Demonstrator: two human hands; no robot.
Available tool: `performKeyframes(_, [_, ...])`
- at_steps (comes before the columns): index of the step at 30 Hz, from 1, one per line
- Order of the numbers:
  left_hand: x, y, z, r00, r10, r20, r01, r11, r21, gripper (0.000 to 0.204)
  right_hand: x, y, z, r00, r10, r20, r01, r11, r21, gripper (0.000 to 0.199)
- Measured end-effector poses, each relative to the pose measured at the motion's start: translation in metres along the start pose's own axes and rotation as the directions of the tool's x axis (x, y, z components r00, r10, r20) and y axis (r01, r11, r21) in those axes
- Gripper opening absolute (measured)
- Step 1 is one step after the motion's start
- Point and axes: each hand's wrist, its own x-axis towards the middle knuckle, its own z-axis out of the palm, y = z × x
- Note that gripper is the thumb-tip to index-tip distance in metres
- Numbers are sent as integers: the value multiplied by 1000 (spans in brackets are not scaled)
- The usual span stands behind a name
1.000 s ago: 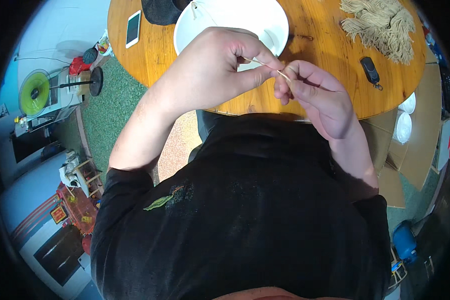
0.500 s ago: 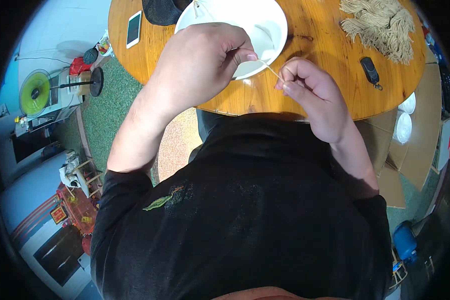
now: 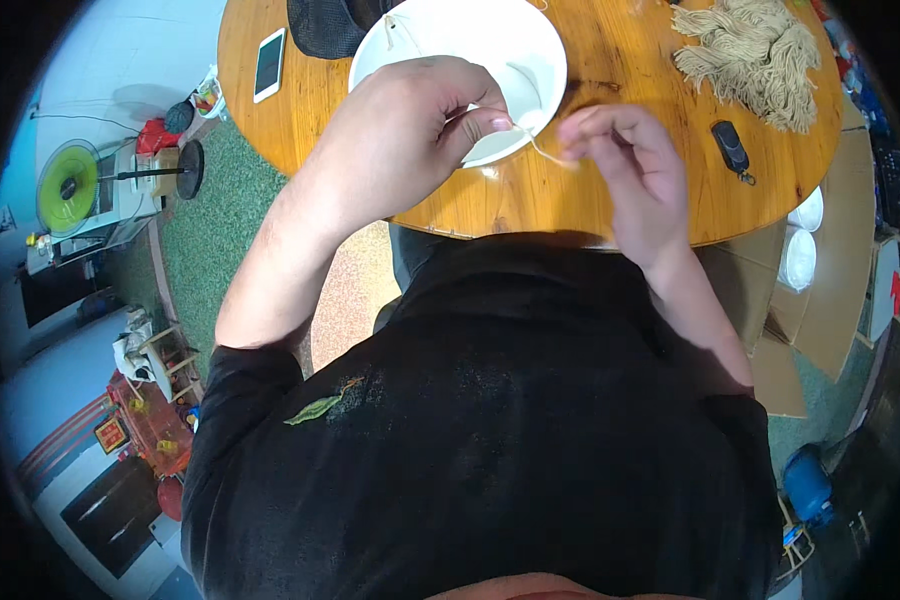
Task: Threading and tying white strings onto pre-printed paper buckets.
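Note:
My left hand (image 3: 400, 135) is closed in a pinch on a thin beige strand of yarn (image 3: 540, 150). It is held above the near rim of a white bowl (image 3: 560, 60) on the wooden table. The yarn's free part curves slackly to the right. Beside its far end is my right hand (image 3: 640, 170), fingers bent and tips smeared by motion, so whether they touch the yarn is unclear. More pale yarn hangs over the bowl's far left rim. A heap of beige yarn (image 3: 755, 65) lies at the table's right.
On the round wooden table (image 3: 450, 212) are a white phone (image 3: 269, 65) at left, a dark mesh item (image 3: 325, 30) beside the bowl, and a black key fob (image 3: 730, 147) at right. Cardboard (image 3: 835, 270) and white round containers (image 3: 798, 257) lie beyond the right edge. A fan (image 3: 70, 187) stands left.
My right hand has lifted slightly, its fingertips moving off the strand's line. The yarn, taut between both hands before, now bends slackly. My left hand keeps its pinch.

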Motion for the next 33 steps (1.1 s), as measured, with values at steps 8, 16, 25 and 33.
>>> performKeyframes(8, [-2, 0, 0, 1000, -2, 4, 3, 1000, -25, 18, 30, -13, -4, 613, -595, 520, 658, 19, -753, 21])
performKeyframes(16, [-2, -2, 2, 1000, -4, -6, 4, 999, -42, 17, 31, -10, 12, 657, -531, 536, 697, 154, -701, 12])
performKeyframes(25, [-4, 2, 3, 998, 20, -60, -21, 1000, -18, 12, 6, -13, 50, 972, -203, -123, 152, 931, -333, 11])
performKeyframes(33, [-6, 3, -6, 958, 196, -212, -180, 979, 93, 7, 19, -45, 71, 959, -19, -282, -79, 940, -331, 14])
